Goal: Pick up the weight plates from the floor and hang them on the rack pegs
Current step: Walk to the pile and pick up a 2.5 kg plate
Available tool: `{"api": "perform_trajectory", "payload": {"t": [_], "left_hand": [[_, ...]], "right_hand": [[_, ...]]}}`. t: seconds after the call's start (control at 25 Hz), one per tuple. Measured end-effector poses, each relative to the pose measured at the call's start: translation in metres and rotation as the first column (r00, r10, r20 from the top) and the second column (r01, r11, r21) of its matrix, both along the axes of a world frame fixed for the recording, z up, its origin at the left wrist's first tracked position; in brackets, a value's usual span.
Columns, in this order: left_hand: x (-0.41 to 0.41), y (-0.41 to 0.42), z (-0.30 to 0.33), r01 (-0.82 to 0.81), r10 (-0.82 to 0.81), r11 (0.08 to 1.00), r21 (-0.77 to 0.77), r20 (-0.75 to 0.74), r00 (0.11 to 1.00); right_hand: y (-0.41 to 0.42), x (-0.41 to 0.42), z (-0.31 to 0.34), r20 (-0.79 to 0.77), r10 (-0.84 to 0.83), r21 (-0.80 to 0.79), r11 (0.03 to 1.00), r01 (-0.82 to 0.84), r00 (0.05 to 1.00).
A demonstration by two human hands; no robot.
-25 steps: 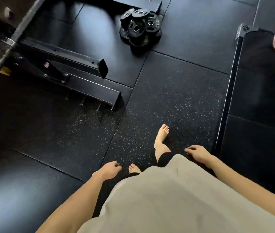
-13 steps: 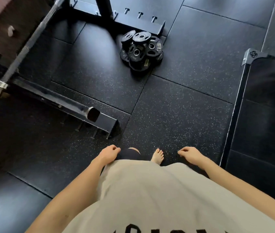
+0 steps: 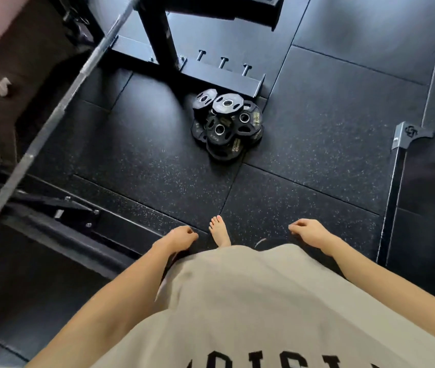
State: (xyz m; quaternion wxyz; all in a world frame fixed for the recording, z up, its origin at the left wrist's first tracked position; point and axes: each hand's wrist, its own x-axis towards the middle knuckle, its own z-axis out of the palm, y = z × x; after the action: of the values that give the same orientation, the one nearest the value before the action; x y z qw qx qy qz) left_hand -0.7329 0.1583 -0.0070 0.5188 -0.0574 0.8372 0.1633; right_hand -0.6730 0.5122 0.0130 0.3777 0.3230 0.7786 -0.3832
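Status: nothing hung yet, as far as the view shows. The weight plates (image 3: 227, 124) lie in a loose overlapping pile on the floor (image 3: 317, 155), far centre, just in front of the rack base (image 3: 221, 81). I count roughly five or six black plates with metal-ringed centre holes; the exact number is unclear because they overlap.

Rack pegs (image 3: 223, 62): three short pegs stand along the base bar, just beyond the pile. All three look bare.

Your left hand (image 3: 177, 239) hangs near, left of your bare foot (image 3: 220, 232); its fingers are loosely curled and hold nothing. Your right hand (image 3: 310, 232) hangs near, to the right, fingers likewise loosely curled, holding nothing. Both hands are well apart from the pile.

A barbell (image 3: 59, 107) runs diagonally across the left side, clear of the plates.

Judgement: the task is at its start. You are standing short of the pile, so what is left is everything: close the gap, bend, grip a plate, thread its centre hole onto a peg, then repeat for each plate. The top plate near the pegs looks the easiest first pick.
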Motion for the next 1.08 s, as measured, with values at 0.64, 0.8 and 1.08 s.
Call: {"api": "perform_trajectory", "payload": {"t": [0.64, 0.8, 1.08], "left_hand": [[-0.411, 0.081, -0.040, -0.434, 0.437, 0.899, 0.052, -0.092, 0.895], [-0.507, 0.108, -0.115, -0.485, 0.491, 0.871, 0.078, -0.087, 0.867], [-0.664, 0.140, -0.321, -0.462, 0.473, 0.878, 0.129, -0.076, 0.878]], "right_hand": [[0.057, -0.438, -0.065, 0.035, -0.131, -0.141, 0.981, 0.135, 0.991], [0.057, -0.542, -0.135, 0.041, -0.182, -0.168, 0.968, 0.187, 0.982], [0.041, -0.656, -0.333, 0.070, -0.413, -0.169, 0.892, 0.419, 0.908]]}}
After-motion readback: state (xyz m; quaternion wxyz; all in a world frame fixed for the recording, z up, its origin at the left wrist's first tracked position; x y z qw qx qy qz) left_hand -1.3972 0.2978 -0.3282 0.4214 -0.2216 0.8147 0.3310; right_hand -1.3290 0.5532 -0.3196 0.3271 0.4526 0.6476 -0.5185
